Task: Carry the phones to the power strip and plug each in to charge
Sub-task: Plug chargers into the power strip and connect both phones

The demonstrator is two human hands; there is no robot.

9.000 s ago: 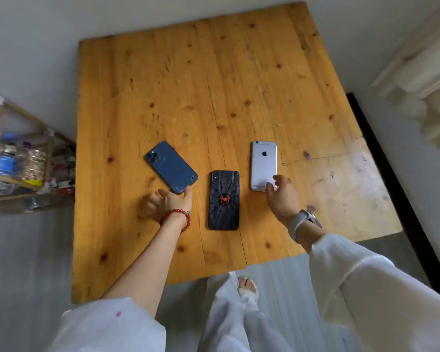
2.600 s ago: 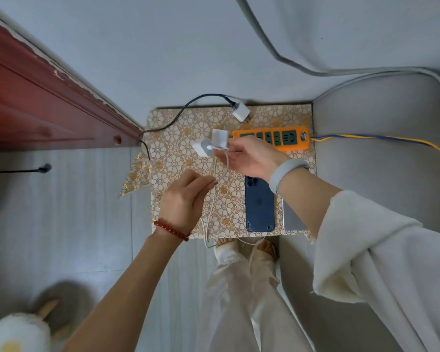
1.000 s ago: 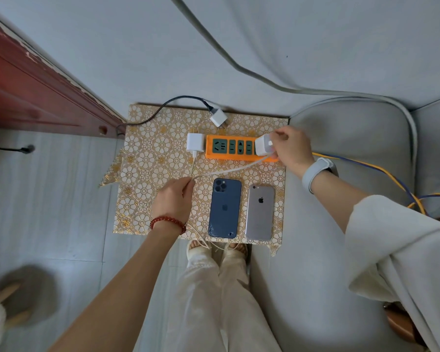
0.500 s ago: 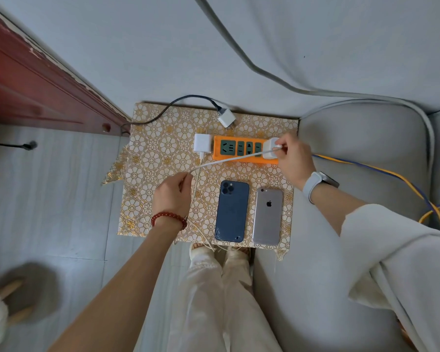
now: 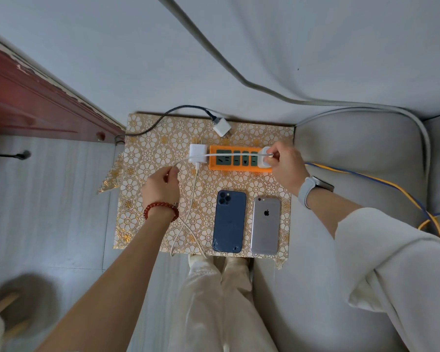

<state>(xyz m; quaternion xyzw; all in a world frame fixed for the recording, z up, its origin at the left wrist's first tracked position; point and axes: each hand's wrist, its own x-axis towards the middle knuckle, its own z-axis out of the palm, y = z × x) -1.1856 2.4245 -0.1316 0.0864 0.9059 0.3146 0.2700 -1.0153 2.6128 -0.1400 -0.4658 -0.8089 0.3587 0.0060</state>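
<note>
Head view, looking straight down on a small bench (image 5: pixel 148 224) covered in gold flower-pattern cloth. Orange power strip (image 5: pixel 235 161) sits at 12 o'clock on the bench, long side left-right. Right hand (image 5: pixel 285 166) is at the strip's 3 o'clock end, fingers pinched on a white charger (image 5: pixel 264 158) that sits on the last socket; can't tell if it is fully seated. A white cable (image 5: pixel 214 154) runs from that charger across the top of the strip toward 9 o'clock and into the left hand (image 5: pixel 160 186), which pinches it between thumb and curled fingers. So both hands are holding: right on the charger, left on the cable.

Second white charger (image 5: pixel 197 153) lies just beside the strip's 9 o'clock end, touching or nearly so; its own thin cable (image 5: pixel 192 212) drops toward 6 o'clock and loops off the bench edge. Third white charger (image 5: pixel 222 127) with a black braided cable (image 5: pixel 163 118) lies at 12 o'clock, behind the strip, not plugged in.

Two phones lie face down, side by side at 6 o'clock of the strip, near it but apart: blue phone (image 5: pixel 229 221) on the left, silver phone (image 5: pixel 265 224) on the right. Neither has a cable in it.

Grey sofa cushion (image 5: pixel 366 148) at 3 o'clock of the bench; yellow and blue wires (image 5: pixel 381 181) run from the strip over it. Red bead bracelet (image 5: pixel 161 209) on the left wrist, watch (image 5: pixel 313 188) on the right.
</note>
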